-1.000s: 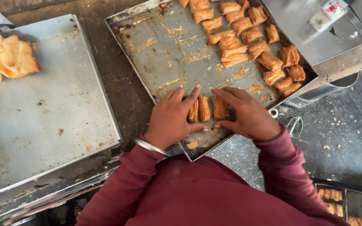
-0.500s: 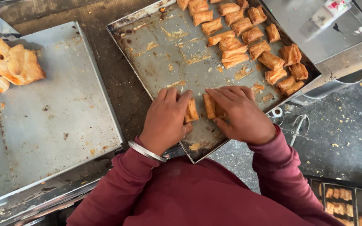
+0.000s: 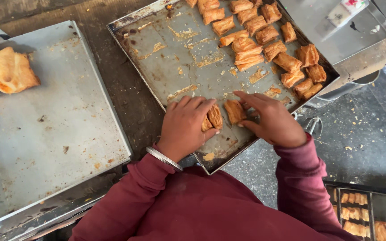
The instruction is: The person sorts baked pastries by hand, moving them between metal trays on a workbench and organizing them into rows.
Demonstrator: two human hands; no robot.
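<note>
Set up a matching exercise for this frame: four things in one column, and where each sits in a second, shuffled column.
Things:
1. left hand
2. right hand
3. large puffed pastries
4. metal bangle

Places:
A. on the far corner of the flat tray at the left
B. around the wrist, just above the maroon sleeve
C. cupped around two small pastries on the baking tray
D. fingertips resting on a single small pastry near the tray's front edge

Pairs: 1-C, 2-D, 3-A, 4-B
</note>
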